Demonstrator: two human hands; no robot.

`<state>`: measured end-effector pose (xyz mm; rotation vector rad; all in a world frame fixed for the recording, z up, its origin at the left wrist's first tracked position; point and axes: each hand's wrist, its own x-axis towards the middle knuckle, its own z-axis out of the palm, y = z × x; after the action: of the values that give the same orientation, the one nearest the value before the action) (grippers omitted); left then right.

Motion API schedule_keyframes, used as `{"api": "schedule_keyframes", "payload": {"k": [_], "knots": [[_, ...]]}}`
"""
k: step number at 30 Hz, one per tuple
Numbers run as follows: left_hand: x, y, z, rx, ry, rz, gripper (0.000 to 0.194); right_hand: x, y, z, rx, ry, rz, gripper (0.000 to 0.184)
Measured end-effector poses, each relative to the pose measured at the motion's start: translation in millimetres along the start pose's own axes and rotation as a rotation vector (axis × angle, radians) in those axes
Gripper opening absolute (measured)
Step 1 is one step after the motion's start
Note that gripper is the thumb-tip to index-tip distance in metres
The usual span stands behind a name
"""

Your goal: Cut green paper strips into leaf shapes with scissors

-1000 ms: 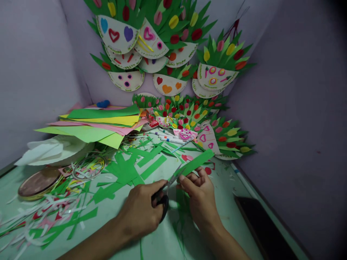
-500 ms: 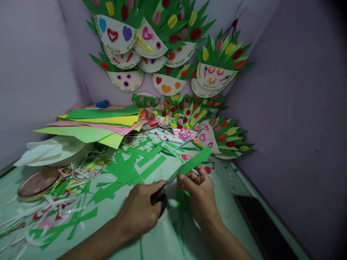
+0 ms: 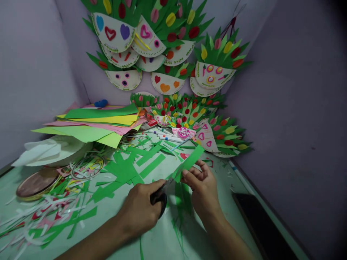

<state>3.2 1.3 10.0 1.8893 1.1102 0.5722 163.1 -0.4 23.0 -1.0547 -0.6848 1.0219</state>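
Scissors (image 3: 162,203) sit in the left hand (image 3: 140,206), blades at the near end of a green paper strip (image 3: 194,159) over the table (image 3: 159,240). The right hand (image 3: 204,186) pinches the strip; it looks light and bendy, so hold its edge gently.

The handles of the scissors (image 3: 163,199) are partly covered by the left hand (image 3: 141,204), some of whose fingers are hidden underneath. The blade tips cannot be made out at the green strip (image 3: 193,159), itself partly covered by the right hand (image 3: 204,191). Both forearms (image 3: 92,234) are cut off by the bottom edge, as are the dark slab (image 3: 260,225) and the bench (image 3: 162,240). The top edge crops the uppermost paper leaves (image 3: 139,9). Print on the red-and-white packet (image 3: 150,124) is illegibly small. The paper stack (image 3: 92,122) conceals the base of an unidentifiable blue object (image 3: 101,103).
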Motion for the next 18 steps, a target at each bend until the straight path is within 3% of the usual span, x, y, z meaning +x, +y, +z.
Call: {"api": "schedule_keyframes", "payload": {"k": [18], "knots": [[0.1, 0.0, 1.5, -0.078, -0.013, 0.007, 0.011, -3.2, 5.7, 1.1, 0.031, -0.014, 0.017, 0.045]]}}
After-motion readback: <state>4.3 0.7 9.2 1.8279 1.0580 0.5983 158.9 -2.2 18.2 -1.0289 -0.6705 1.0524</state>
